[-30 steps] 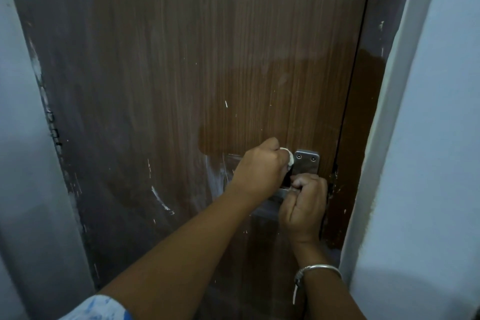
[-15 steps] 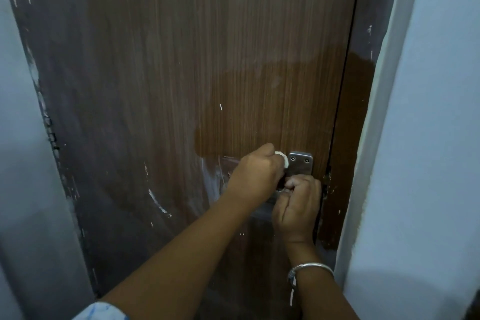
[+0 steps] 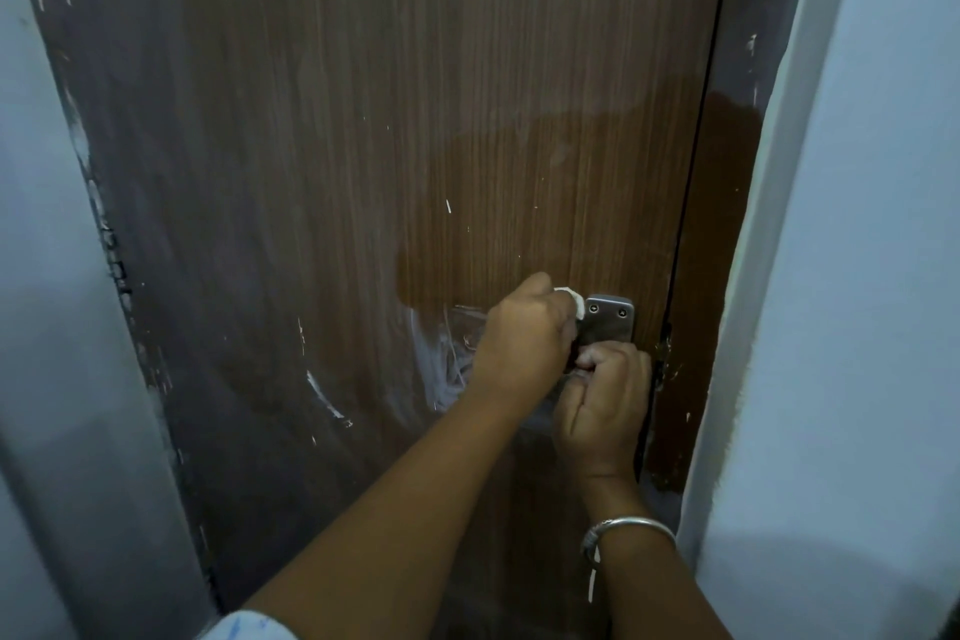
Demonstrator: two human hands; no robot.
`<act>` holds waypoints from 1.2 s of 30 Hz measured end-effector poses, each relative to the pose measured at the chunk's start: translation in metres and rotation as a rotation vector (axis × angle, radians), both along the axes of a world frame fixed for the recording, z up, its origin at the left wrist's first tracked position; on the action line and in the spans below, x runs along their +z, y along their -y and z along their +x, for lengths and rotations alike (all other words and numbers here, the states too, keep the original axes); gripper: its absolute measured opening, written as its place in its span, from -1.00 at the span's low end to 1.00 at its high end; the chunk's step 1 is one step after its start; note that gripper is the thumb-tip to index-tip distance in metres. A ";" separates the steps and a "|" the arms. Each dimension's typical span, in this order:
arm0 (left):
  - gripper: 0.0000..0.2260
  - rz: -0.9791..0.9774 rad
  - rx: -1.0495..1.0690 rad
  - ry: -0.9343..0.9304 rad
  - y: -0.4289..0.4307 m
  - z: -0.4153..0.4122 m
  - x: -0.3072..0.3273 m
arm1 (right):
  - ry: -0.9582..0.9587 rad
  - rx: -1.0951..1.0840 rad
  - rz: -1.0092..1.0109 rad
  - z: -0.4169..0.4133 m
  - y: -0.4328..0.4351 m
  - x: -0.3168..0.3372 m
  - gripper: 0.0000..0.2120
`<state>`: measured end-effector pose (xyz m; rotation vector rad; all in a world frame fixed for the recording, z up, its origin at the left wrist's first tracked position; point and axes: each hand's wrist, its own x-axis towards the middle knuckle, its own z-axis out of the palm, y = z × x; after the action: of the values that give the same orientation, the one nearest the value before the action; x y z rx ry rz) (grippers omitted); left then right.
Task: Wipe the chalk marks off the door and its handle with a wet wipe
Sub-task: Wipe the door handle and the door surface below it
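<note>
The brown wooden door (image 3: 415, 120) fills the view, with a darker damp patch above the handle. White chalk smears (image 3: 441, 369) lie left of the handle and a curved streak (image 3: 324, 395) sits further left. My left hand (image 3: 524, 343) is closed on a white wet wipe (image 3: 571, 299) and presses against the handle at its metal plate (image 3: 610, 320). My right hand (image 3: 605, 405) is fisted around the handle just below the plate. The handle itself is hidden by both hands.
A pale wall (image 3: 857, 276) and white door frame (image 3: 753, 276) stand close on the right. Another pale wall (image 3: 47, 327) borders the door on the left, with chipped paint along its edge. A metal bangle (image 3: 628, 528) circles my right wrist.
Both hands keep their places at the handle; the left hand with the wipe has shifted only slightly. The view has drifted a little.
</note>
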<state>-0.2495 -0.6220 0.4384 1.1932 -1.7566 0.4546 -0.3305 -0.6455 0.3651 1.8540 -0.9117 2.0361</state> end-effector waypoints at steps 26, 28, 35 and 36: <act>-0.89 -0.005 0.107 -0.181 0.006 0.043 -0.002 | 0.001 0.016 0.003 0.000 0.000 0.000 -0.92; -0.88 -0.006 0.135 -0.290 0.008 0.051 -0.001 | 0.001 0.015 0.000 0.000 -0.001 0.000 -0.92; -0.85 -0.020 0.098 -0.239 0.008 0.062 0.000 | 0.000 0.015 -0.002 0.000 0.002 -0.002 -0.92; -0.86 -0.012 0.123 -0.309 0.009 0.068 -0.001 | -0.002 0.019 -0.010 -0.001 0.003 -0.003 -0.92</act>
<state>-0.1814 -0.6311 0.4377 1.2923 -1.4208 0.3314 -0.3313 -0.6481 0.3623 1.8663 -0.8853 2.0454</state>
